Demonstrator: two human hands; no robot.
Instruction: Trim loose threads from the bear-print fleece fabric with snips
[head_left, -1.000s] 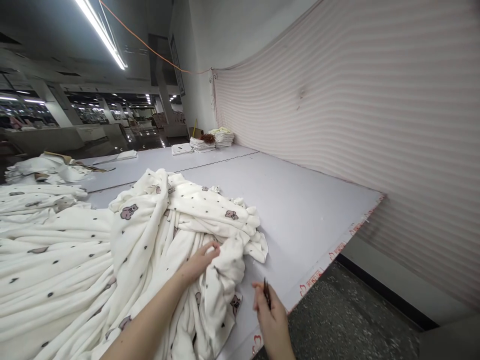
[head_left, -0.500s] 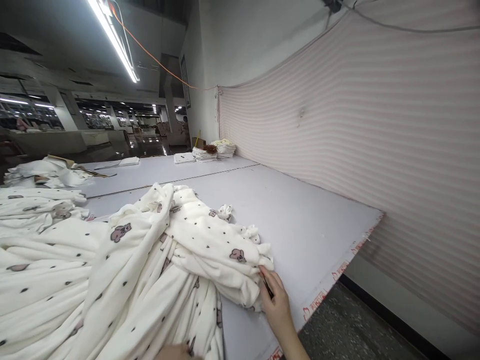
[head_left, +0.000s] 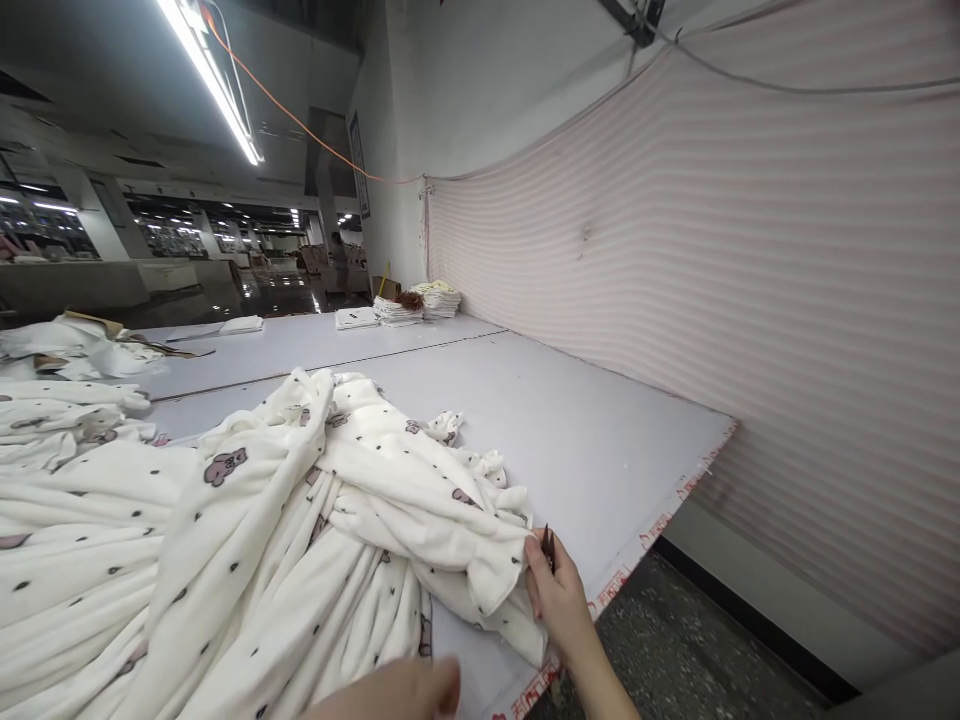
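Edge work, seemingly | 4 o'clock: right hand point(head_left: 559, 597) pinching cloth point(head_left: 420, 510), holding tool point(head_left: 550, 550) | left hand point(head_left: 409, 688) blurred, grip unclear | next: likely two-handed grip

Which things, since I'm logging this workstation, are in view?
Patterned fabric: count unclear, white with brownish bears, left
Table: one, pale grey, centre
Small tool: one, dark, lower right
Folded cloth: several stacks, mostly white, far end
Bundle: one, reddish-brown, on those stacks
Loose pile: one, white-brown, left edge
Striped sheet: one, white-pink, right
Lamp: one lit, white, upper left
Orange cable: one, upper left
Grey cable: one, upper right
Floor: dark, lower right
Distant person: one, colours unclear, upper left
Left hand: one, bare, blurred, bottom centre
Right hand: one, bare, lower right, holding the tool
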